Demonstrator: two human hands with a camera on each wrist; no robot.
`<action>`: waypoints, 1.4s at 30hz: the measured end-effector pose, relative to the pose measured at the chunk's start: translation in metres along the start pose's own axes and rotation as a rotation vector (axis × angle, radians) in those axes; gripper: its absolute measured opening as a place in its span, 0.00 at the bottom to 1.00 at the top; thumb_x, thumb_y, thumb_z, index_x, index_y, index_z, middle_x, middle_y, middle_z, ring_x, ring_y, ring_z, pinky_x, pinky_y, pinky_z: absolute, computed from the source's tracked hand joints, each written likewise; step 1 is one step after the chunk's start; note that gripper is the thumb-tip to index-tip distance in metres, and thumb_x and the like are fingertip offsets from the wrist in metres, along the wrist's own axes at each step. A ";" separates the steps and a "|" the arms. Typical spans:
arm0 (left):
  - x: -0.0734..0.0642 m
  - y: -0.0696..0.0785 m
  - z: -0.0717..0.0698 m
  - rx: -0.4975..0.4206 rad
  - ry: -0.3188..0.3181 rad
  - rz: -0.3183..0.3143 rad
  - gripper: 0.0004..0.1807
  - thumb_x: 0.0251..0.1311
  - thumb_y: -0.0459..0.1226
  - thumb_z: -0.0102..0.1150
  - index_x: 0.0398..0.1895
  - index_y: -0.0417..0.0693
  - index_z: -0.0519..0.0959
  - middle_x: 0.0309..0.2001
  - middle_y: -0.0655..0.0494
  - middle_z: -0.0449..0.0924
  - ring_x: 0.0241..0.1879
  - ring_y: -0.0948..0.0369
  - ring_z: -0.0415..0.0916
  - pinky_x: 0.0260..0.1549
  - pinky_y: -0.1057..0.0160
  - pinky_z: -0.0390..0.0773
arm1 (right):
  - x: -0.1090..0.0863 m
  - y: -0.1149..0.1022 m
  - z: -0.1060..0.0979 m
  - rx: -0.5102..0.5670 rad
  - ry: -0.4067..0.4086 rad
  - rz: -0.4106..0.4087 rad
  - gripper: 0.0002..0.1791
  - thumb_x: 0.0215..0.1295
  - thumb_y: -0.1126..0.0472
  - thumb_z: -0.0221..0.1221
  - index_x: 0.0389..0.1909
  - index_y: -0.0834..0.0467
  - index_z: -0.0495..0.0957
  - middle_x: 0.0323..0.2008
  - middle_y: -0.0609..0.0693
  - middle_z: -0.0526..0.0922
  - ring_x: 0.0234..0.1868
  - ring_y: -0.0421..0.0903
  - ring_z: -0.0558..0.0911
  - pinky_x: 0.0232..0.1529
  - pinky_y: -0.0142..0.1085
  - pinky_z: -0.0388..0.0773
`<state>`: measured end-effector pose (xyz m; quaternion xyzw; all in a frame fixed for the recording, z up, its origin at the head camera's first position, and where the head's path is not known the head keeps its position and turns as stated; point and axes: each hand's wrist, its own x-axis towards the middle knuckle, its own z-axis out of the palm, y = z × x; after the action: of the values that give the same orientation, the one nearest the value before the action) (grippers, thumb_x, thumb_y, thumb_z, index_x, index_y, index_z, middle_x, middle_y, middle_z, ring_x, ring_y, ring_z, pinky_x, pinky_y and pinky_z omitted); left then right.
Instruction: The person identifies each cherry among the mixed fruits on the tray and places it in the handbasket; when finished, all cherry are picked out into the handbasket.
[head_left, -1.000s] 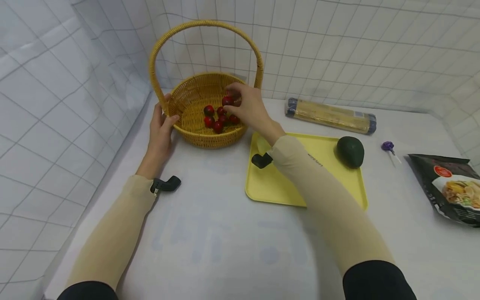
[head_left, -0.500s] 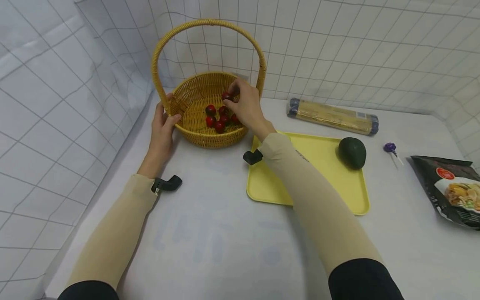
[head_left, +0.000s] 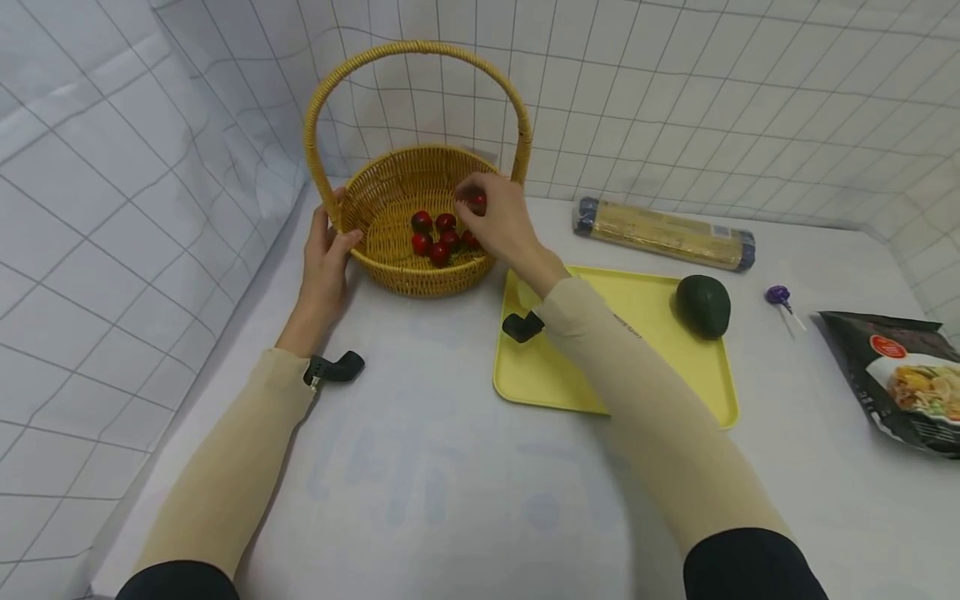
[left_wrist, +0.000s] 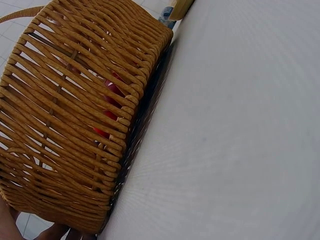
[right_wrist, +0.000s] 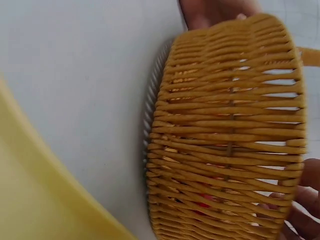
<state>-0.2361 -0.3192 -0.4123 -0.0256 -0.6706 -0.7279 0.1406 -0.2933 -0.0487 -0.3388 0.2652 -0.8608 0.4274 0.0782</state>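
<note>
A woven basket with a tall hoop handle stands at the back left, several dark red cherries on its floor. My left hand grips the basket's left side, thumb on the rim near the handle's foot; its fingers show at the lower edge of the left wrist view. Over the basket's right part, my right hand pinches one cherry between thumb and fingers. In the right wrist view the weave fills the middle, and right-hand fingertips show past the rim.
A yellow tray lies under my right forearm, bearing an avocado. Behind it is a long wrapped golden package with dark ends. Farther right are a purple lollipop and a black food packet. Gridded white sheeting rises behind.
My right hand, with the cherry, moved up and slightly left within the basket, then back down and right. My left hand stayed on the basket, which has not visibly shifted.
</note>
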 end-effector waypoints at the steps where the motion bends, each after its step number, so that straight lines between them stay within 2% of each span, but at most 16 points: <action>1: 0.000 0.000 0.000 0.003 0.002 -0.002 0.37 0.70 0.33 0.52 0.82 0.62 0.61 0.81 0.50 0.60 0.79 0.50 0.60 0.74 0.54 0.58 | -0.004 -0.001 -0.003 0.006 -0.005 -0.006 0.11 0.74 0.62 0.62 0.52 0.63 0.84 0.51 0.56 0.87 0.51 0.52 0.86 0.54 0.41 0.82; 5: 0.000 -0.001 0.002 0.006 0.000 -0.015 0.37 0.70 0.34 0.52 0.82 0.63 0.61 0.81 0.50 0.61 0.79 0.50 0.60 0.74 0.54 0.58 | -0.022 -0.006 -0.019 0.038 -0.015 -0.010 0.11 0.75 0.61 0.63 0.52 0.61 0.85 0.50 0.54 0.87 0.48 0.49 0.87 0.52 0.38 0.83; 13: 0.002 -0.001 0.001 0.017 0.012 -0.019 0.37 0.69 0.34 0.51 0.82 0.62 0.62 0.82 0.54 0.59 0.79 0.53 0.59 0.74 0.53 0.56 | -0.059 -0.015 -0.056 0.097 -0.023 -0.030 0.13 0.75 0.60 0.64 0.54 0.61 0.85 0.55 0.52 0.87 0.58 0.47 0.85 0.57 0.34 0.82; 19: 0.002 0.001 0.002 0.025 0.015 -0.025 0.37 0.69 0.35 0.51 0.81 0.64 0.63 0.81 0.54 0.60 0.79 0.53 0.59 0.75 0.53 0.56 | -0.091 -0.007 -0.086 0.113 -0.020 -0.036 0.13 0.74 0.61 0.65 0.55 0.61 0.84 0.55 0.54 0.86 0.60 0.49 0.84 0.60 0.36 0.80; 29: -0.001 0.002 0.002 0.009 0.022 -0.033 0.36 0.70 0.34 0.51 0.81 0.63 0.63 0.82 0.57 0.59 0.80 0.55 0.57 0.75 0.54 0.55 | -0.144 0.020 -0.136 -0.075 -0.004 -0.012 0.16 0.73 0.60 0.66 0.58 0.56 0.84 0.58 0.49 0.86 0.63 0.47 0.82 0.64 0.41 0.79; 33: -0.001 0.003 0.000 0.023 0.021 -0.033 0.36 0.71 0.34 0.51 0.81 0.63 0.62 0.82 0.56 0.58 0.80 0.54 0.57 0.75 0.55 0.56 | -0.165 0.031 -0.154 -0.171 0.037 -0.037 0.17 0.71 0.63 0.67 0.59 0.56 0.84 0.57 0.50 0.87 0.62 0.50 0.83 0.61 0.45 0.80; 37: -0.001 0.002 -0.001 -0.008 0.022 -0.031 0.36 0.71 0.32 0.51 0.81 0.63 0.62 0.82 0.53 0.59 0.80 0.53 0.57 0.74 0.56 0.56 | -0.190 0.044 -0.172 -0.290 0.083 -0.046 0.19 0.69 0.64 0.69 0.60 0.56 0.84 0.57 0.52 0.87 0.57 0.54 0.86 0.58 0.47 0.80; 42: 0.000 0.000 0.002 -0.038 0.010 -0.016 0.36 0.71 0.32 0.51 0.81 0.62 0.63 0.82 0.53 0.59 0.80 0.52 0.57 0.74 0.56 0.55 | -0.220 0.061 -0.192 -0.376 0.135 -0.025 0.21 0.65 0.66 0.72 0.59 0.58 0.84 0.58 0.54 0.87 0.54 0.57 0.87 0.58 0.27 0.73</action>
<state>-0.2368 -0.3168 -0.4117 -0.0193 -0.6560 -0.7418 0.1378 -0.1564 0.2164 -0.3414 0.2273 -0.9148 0.2750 0.1894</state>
